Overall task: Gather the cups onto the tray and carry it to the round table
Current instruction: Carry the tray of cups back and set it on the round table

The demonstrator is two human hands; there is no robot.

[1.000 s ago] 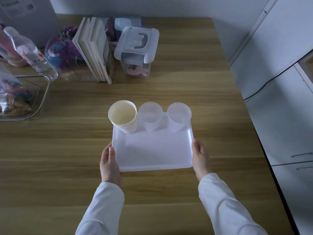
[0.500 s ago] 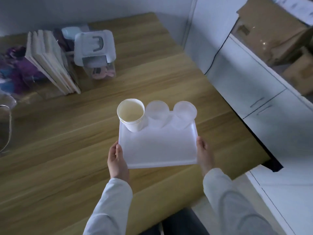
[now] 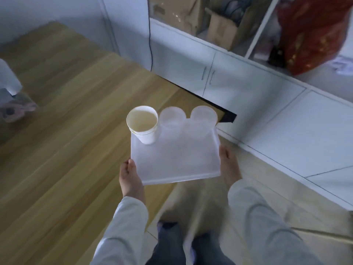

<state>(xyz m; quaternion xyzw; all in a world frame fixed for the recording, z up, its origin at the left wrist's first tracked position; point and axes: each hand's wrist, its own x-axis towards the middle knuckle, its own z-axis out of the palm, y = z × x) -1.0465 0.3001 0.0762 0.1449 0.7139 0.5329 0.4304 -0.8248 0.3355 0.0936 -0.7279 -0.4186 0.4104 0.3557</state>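
Fingers of both hands, left hand (image 3: 129,176) and right hand (image 3: 229,165), clamp the tray (image 3: 177,161) by its side edges; tray's past the counter (image 3: 63,119) edge, over floor.

Both hands out in front, each closed on one side edge of a tray.

The left hand (image 3: 130,176) grips the left edge of the tray (image 3: 177,161) with its thumb lying on top along the rim; the right hand (image 3: 230,166) clasps the right edge, thumb up along the side. Both forearms in pale long sleeves reach forward from the lower frame, wrists roughly level. Below, dark trouser legs show, blurred.
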